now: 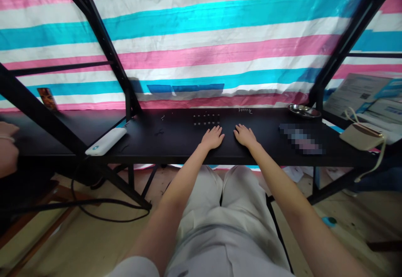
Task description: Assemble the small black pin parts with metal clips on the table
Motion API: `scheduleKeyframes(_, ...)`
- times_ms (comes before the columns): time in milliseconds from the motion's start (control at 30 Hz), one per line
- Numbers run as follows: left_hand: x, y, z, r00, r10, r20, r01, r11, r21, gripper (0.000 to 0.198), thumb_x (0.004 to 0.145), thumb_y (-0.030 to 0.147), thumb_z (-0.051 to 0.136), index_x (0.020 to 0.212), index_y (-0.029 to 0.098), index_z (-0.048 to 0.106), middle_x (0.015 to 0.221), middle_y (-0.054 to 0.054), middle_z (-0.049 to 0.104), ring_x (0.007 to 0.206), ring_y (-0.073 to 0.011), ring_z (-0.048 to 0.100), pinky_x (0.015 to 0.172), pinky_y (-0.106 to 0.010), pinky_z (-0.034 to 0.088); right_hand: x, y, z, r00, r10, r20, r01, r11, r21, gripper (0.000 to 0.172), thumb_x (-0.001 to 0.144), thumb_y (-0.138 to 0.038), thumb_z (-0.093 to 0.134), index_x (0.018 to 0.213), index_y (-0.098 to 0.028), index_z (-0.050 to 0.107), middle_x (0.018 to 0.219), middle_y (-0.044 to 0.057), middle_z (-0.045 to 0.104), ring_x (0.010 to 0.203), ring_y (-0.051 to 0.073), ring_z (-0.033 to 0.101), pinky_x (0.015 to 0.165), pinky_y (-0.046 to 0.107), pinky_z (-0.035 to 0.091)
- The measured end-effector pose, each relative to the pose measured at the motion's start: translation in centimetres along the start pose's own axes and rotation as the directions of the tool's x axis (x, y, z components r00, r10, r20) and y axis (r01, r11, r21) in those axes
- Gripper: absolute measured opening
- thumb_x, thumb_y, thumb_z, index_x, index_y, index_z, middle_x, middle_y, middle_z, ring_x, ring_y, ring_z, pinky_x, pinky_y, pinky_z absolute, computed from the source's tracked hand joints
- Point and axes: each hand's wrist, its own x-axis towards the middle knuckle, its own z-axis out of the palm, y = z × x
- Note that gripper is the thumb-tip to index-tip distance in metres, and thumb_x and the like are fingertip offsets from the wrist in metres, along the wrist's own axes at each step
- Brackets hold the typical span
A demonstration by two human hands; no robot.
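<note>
My left hand lies flat, palm down, on the black table, fingers stretched forward. My right hand rests flat beside it, a small gap between the two. Neither hand holds anything. Just beyond the left fingertips sit two short rows of small dark blocks. A few tiny light pieces lie further back, ahead of the right hand.
A white power bank with a black cable lies at the table's left. A metal dish stands back right, a beige pouch and papers further right. Black frame struts rise on both sides. Another person's hand shows at far left.
</note>
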Motion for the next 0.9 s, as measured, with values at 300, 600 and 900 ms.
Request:
scheduleKeyframes(300, 0.0, -0.1, -0.1, 1.0, 0.0, 0.023, -0.001, 1.0, 0.017, 0.052, 0.094, 0.04, 0.027, 0.142, 0.02, 0.033, 0.151, -0.007, 0.025, 0.141, -0.0215, 0.02, 0.114, -0.044, 0.016, 0.0, 0.0, 0.0, 1.0, -0.003, -0.011, 0.003, 1.0, -0.005, 0.051, 0.094, -0.035, 0.025, 0.139, -0.015, 0.038, 0.149, 0.011, 0.031, 0.137, 0.024, 0.025, 0.11, 0.047, 0.02)
scheduleKeyframes(600, -0.1, 0.0, -0.2, 1.0, -0.005, 0.002, 0.005, 1.0, -0.021, 0.051, 0.093, 0.039, 0.031, 0.14, 0.021, 0.037, 0.15, -0.007, 0.028, 0.14, -0.0218, 0.023, 0.114, -0.044, 0.017, 0.0, -0.1, 0.0, 1.0, -0.002, -0.019, 0.002, 1.0, -0.007, 0.05, 0.094, -0.035, 0.026, 0.138, -0.016, 0.039, 0.148, 0.011, 0.032, 0.137, 0.024, 0.027, 0.11, 0.047, 0.02)
scheduleKeyframes(900, 0.3, -1.3, 0.3, 0.974, -0.085, -0.211, 0.029, 0.966, -0.256, 0.035, 0.087, 0.03, 0.046, 0.114, 0.019, 0.064, 0.128, -0.008, 0.057, 0.123, -0.0224, 0.05, 0.106, -0.037, 0.034, -0.2, -0.3, 0.0, 0.998, -0.011, -0.064, 0.01, 1.0, -0.023, 0.047, 0.094, -0.034, 0.03, 0.134, -0.016, 0.046, 0.144, 0.012, 0.038, 0.133, 0.024, 0.032, 0.107, 0.046, 0.024)
